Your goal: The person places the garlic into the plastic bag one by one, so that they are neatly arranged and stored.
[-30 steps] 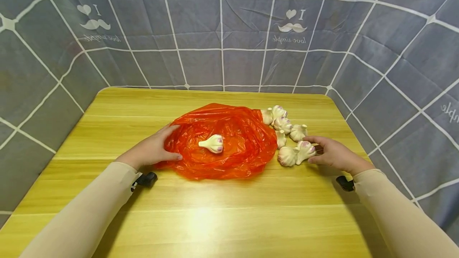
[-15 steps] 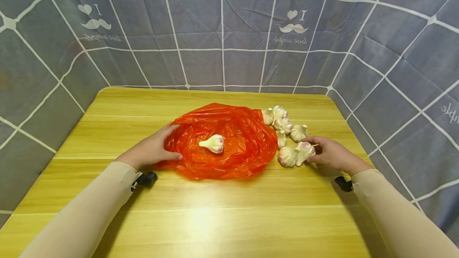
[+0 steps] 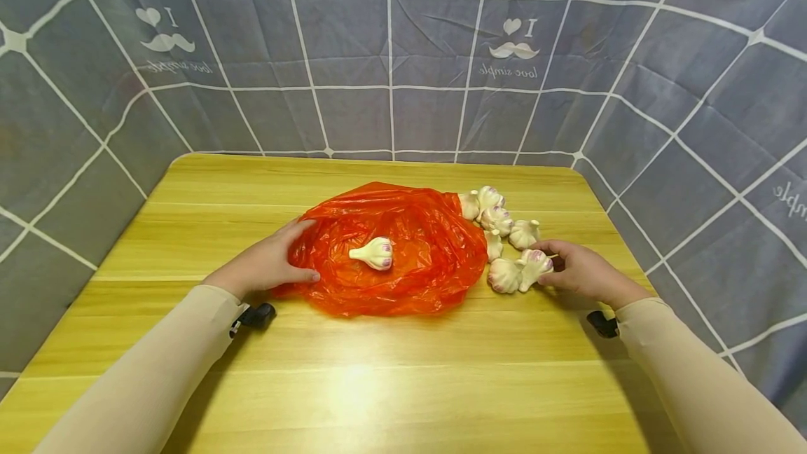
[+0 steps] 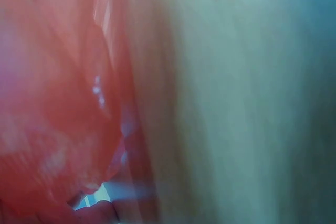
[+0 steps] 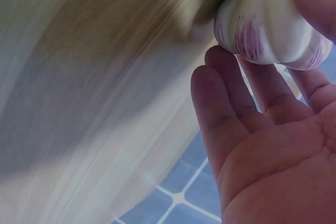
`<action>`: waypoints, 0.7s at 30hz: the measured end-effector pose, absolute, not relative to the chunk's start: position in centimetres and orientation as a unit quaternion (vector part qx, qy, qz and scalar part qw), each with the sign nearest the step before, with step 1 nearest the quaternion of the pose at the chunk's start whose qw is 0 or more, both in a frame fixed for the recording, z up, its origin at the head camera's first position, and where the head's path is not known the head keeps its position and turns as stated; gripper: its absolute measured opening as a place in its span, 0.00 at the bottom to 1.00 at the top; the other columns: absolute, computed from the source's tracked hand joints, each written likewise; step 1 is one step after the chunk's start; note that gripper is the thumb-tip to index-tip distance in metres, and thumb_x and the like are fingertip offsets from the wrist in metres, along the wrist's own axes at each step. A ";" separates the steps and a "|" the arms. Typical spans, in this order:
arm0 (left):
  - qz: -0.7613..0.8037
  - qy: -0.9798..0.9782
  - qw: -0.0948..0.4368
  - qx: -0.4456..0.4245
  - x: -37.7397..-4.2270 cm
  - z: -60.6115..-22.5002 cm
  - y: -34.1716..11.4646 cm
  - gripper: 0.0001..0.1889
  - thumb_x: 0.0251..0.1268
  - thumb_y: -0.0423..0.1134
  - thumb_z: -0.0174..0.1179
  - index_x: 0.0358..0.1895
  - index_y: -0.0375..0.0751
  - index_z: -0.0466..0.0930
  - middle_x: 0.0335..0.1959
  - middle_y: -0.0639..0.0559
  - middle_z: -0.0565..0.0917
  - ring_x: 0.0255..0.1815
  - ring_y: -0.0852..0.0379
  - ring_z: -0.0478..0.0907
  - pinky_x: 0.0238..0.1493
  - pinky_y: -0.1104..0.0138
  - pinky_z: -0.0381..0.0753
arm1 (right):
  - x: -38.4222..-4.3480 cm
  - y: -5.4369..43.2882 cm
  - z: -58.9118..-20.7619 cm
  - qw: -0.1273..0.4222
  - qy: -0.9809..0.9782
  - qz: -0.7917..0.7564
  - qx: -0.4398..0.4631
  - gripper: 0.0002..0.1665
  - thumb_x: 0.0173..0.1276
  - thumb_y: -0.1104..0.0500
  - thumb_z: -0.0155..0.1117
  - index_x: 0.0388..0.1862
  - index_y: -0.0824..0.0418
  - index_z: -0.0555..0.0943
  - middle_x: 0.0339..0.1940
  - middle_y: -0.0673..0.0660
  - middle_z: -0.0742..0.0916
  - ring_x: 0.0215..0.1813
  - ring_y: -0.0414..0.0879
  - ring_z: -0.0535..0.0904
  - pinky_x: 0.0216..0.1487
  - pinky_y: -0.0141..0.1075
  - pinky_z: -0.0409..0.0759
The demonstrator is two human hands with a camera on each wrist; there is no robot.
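A crumpled red plastic bag lies open on the table, with one garlic bulb inside its mouth. My left hand rests against the bag's left side, thumb spread well apart from the fingers. In the left wrist view the red film fills the left part. At the right end of a cluster, my right hand pinches a purple-streaked garlic bulb. The right wrist view shows the thumb on this garlic bulb with the fingertips along its other side. A rounder garlic bulb lies immediately left of it.
Several more garlic bulbs lie along the bag's right edge, some partly covered by the film. All of this sits on a yellow wood-grain table. Grey curtains with white grid lines stand behind the table and on both sides.
My right thumb and fingers have drawn slightly closer around the garlic bulb, the hand moving a little left. My left hand, the bag and the other bulbs stay in place.
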State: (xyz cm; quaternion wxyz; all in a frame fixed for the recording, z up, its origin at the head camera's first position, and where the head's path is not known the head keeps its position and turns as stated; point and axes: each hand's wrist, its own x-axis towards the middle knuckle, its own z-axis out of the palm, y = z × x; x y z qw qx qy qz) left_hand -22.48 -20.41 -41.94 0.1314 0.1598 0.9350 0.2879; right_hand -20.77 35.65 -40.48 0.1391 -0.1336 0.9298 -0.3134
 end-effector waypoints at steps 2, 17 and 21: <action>0.287 0.935 0.131 0.159 -22.5 -42.0 -20.4 0.58 0.59 0.57 0.76 0.87 0.49 0.49 0.87 0.31 0.45 0.83 0.23 0.51 0.78 0.29 0.56 | -20.7 35.7 -40.4 0.135 0.932 -0.309 -0.133 0.36 0.68 0.60 0.76 0.72 0.67 0.74 0.61 0.67 0.86 0.62 0.61 0.84 0.51 0.26 0.81; 0.283 0.937 0.133 0.159 -22.5 -42.0 -20.4 0.58 0.59 0.58 0.76 0.87 0.50 0.49 0.88 0.33 0.45 0.84 0.25 0.52 0.79 0.30 0.57 | -20.8 35.9 -38.2 0.108 0.930 -0.326 -0.131 0.36 0.71 0.61 0.73 0.74 0.68 0.72 0.62 0.70 0.85 0.63 0.64 0.84 0.49 0.24 0.82; 0.283 0.937 0.132 0.160 -22.6 -42.1 -20.4 0.58 0.59 0.58 0.76 0.87 0.50 0.49 0.88 0.33 0.45 0.84 0.25 0.52 0.79 0.30 0.57 | -21.1 35.8 -37.3 0.099 0.926 -0.338 -0.137 0.35 0.72 0.64 0.72 0.74 0.69 0.71 0.63 0.70 0.85 0.63 0.62 0.83 0.49 0.23 0.82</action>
